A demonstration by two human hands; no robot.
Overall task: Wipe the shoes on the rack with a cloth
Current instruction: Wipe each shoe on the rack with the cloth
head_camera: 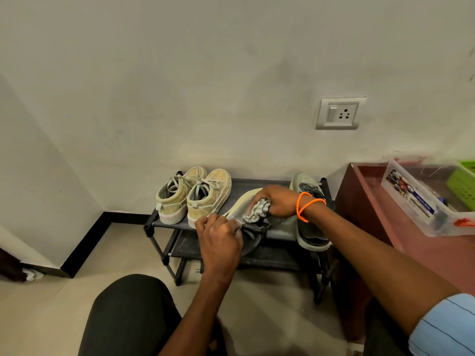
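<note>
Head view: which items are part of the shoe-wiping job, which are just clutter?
In the job:
- cloth, gripped by the right hand
- tilted shoe, held by the left hand
- tan pair
- grey-black shoe
- rack

Lying about:
- clear plastic box
- green basket
- maroon table
- wall socket

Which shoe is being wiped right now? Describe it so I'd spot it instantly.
Find the black shoe rack under the wall socket. On its top shelf, between the tan pair and an upright grey sneaker, one grey sneaker lies tilted sole-up under a striped cloth.
</note>
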